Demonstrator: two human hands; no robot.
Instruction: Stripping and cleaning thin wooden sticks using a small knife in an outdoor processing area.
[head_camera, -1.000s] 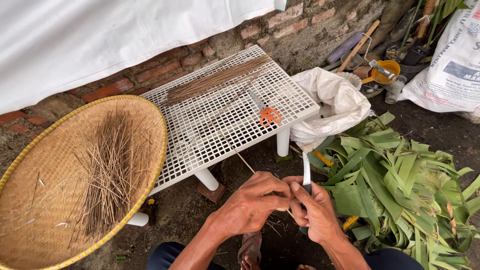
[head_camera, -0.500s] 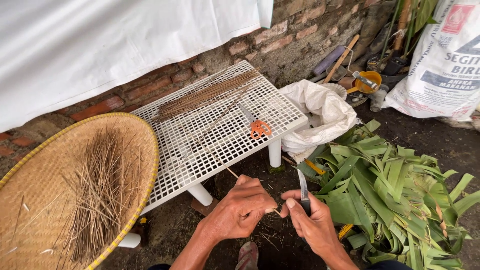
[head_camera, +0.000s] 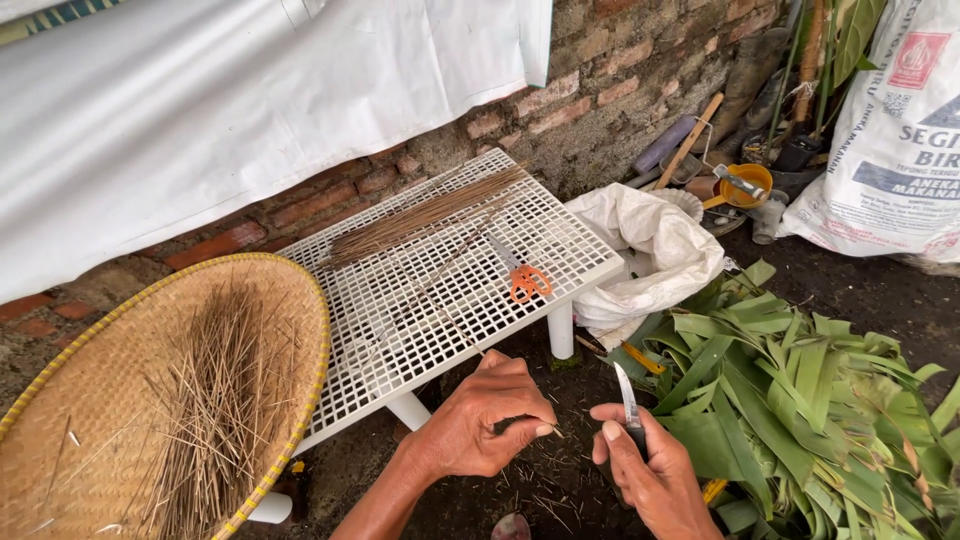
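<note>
Two bare hands work low in the view, but going from the left: a wide woven tray (head_camera: 60, 400) with a yellow rim leans against the brick wall (head_camera: 640, 70), holding a loose scatter of pale, stripped sticks (head_camera: 215, 400). Next to it stands a white perforated worktop (head_camera: 400, 330), carrying a neat bundle of dark ribs (head_camera: 420, 215) along its far edge and a pair of orange-handled scissors (head_camera: 525, 280) near its right end.

Just in front of the worktop, the left hand (head_camera: 480, 425) is curled nearly closed, thumb and fingertips pinching a thin leaf rib (head_camera: 470, 342). That rib's long axis runs diagonally, from the pinch up and to the left over the worktop's near edge; its near tip pokes out just past the thumb toward the other hand. The right hand (head_camera: 650, 480) is wrapped tight around the handle of a small knife (head_camera: 627, 400), blade upright and tilted slightly left, just apart from the rib.

Judging from this, the step in hand is scraping or trimming a rib clean; the next move seems to call for bringing blade and rib together and drawing along the rib's length.

To the right lie a white sack (head_camera: 650, 250) and a heap of green leaves (head_camera: 800, 400).
</note>
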